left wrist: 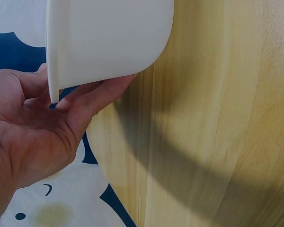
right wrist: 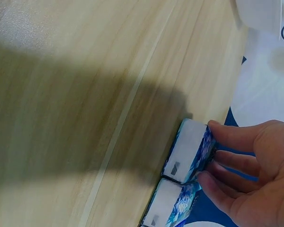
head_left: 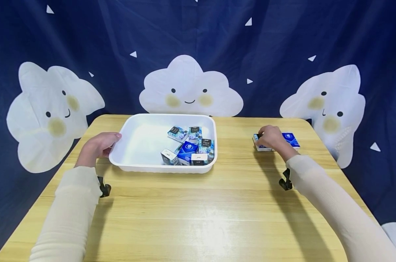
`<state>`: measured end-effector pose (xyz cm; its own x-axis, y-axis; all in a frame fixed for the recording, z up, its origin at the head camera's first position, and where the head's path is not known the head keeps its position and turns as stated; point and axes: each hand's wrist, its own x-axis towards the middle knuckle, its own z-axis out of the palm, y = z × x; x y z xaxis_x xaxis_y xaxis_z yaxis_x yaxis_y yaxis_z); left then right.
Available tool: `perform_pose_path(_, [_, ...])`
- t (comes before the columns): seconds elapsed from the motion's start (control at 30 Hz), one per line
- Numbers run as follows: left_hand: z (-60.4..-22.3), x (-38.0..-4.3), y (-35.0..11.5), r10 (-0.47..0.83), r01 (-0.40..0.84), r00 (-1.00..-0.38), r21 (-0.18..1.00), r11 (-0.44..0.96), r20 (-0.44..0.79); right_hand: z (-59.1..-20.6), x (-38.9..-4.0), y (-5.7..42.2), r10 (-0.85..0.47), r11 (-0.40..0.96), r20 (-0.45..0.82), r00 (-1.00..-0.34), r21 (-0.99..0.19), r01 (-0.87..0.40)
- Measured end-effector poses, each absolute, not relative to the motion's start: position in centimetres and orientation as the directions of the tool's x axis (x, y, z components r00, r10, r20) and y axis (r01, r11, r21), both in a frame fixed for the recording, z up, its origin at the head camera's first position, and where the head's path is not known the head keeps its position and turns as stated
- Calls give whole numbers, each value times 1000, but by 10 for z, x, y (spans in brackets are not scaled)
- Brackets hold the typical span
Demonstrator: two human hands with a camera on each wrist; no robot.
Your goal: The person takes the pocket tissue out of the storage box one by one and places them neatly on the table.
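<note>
A white plastic tray [head_left: 142,168] stands at the back of the table, left of centre. At its left end my left hand [head_left: 102,143] holds the rim, thumb on one side and fingers beneath in the left wrist view. Several small printed boxes, some with black labels and one dark blue box [head_left: 188,148], lie jumbled in the tray's right half. To the right, my right hand [head_left: 272,137] pinches a small floral-patterned box [right wrist: 185,151] between thumb and fingers; it rests on the table. Another patterned box [right wrist: 163,203] touches it end to end. A blue box [head_left: 290,140] lies right of that hand.
The wooden table [head_left: 171,207] has rounded back corners. Behind it hangs a dark blue curtain [head_left: 266,43] with white smiling clouds. A black clip-like mount [head_left: 285,181] sits at the right wrist, and a similar mount [head_left: 104,187] at the left.
</note>
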<state>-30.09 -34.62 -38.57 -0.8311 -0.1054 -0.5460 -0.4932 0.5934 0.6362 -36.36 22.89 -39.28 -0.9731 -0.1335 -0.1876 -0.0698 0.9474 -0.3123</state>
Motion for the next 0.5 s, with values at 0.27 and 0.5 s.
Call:
perform_pose_path(0.27, [-387, -300, -347, -108, -493, -832, 637, 593, -544, -395, -364, 231, -120, 944, -187, -975, -324, -54])
perform_pose_path(0.5, [-387, -300, -347, -113, -492, -834, 637, 593, -540, -396, -365, 231, -116, 944, -191, -975, -328, -48])
